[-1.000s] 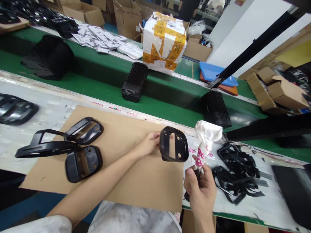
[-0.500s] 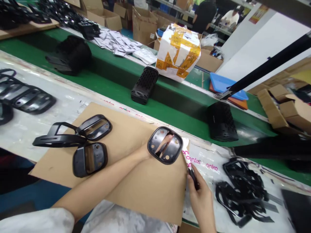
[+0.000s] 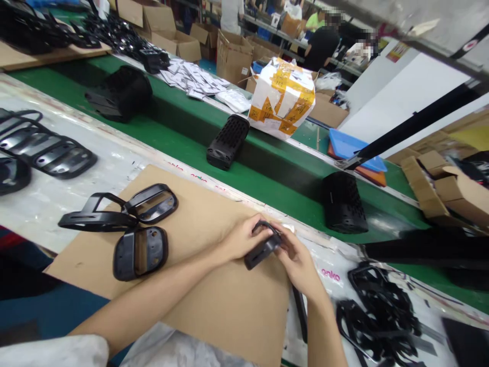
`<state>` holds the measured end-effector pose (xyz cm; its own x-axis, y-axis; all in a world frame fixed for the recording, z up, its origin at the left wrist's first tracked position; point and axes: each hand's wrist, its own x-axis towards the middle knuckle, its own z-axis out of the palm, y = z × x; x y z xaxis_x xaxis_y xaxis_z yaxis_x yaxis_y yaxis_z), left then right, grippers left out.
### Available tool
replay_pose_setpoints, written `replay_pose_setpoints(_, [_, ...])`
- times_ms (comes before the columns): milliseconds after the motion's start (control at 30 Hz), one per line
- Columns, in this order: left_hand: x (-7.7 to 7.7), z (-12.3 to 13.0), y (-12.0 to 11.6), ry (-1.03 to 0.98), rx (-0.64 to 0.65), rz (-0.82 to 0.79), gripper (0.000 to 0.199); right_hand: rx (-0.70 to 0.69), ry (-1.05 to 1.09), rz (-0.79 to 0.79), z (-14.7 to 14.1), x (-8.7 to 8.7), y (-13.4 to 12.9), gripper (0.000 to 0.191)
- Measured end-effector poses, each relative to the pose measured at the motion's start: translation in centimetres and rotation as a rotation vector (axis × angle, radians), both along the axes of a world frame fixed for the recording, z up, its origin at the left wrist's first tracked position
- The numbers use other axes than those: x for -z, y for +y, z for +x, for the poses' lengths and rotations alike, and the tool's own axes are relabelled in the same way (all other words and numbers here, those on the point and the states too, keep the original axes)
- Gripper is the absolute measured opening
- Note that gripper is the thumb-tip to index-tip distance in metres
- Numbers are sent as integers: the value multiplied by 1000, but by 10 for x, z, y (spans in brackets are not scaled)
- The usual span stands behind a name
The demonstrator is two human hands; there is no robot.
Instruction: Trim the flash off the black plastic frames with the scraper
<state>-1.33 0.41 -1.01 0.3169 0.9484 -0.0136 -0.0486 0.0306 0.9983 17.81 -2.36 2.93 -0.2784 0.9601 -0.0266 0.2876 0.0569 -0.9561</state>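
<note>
Both hands meet over the right part of a brown cardboard sheet [image 3: 229, 306]. My left hand [image 3: 244, 238] grips a black plastic frame [image 3: 263, 251] from its left side, thumb on top. The frame is tilted on edge. Fingers of my right hand [image 3: 296, 255] close on its right side. A dark handled tool [image 3: 300, 313] lies on the table beside the sheet, left of my right forearm. At the sheet's left, black frames [image 3: 141, 252] rest close together, one of them standing askew.
Beyond the sheet runs a green conveyor [image 3: 179, 137] with black perforated housings [image 3: 228, 141]. A taped white box [image 3: 282, 97] stands behind it. Black strips [image 3: 385, 316] are heaped at right; more black frames [image 3: 61, 153] lie at left. People are in the background.
The black frame has turned from facing up to tilted on edge. My right hand has let go of the dark tool and moved up and left onto the frame.
</note>
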Motion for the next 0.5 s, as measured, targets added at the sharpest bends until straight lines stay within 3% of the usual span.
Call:
replay_pose_setpoints(100, [0,-4,0,200,-68,105,18,-47,-47,82,-11,16,19,41])
replay_pose_setpoints(233, [1,-6,5,225,-133,98,17,-4,-111,211,-14,43,26,43])
replay_pose_setpoints(333, [0,-7,10,44,-70,-10,18,21,-109,234,-9,52,25,42])
replay_pose_setpoints(433, [1,-7,16,-220,84,-179,25,32,-108,221,-3,53,24,41])
replay_pose_setpoints(500, [3,-6,20,-354,108,-287,33,55,-112,227,-3,50,24,41])
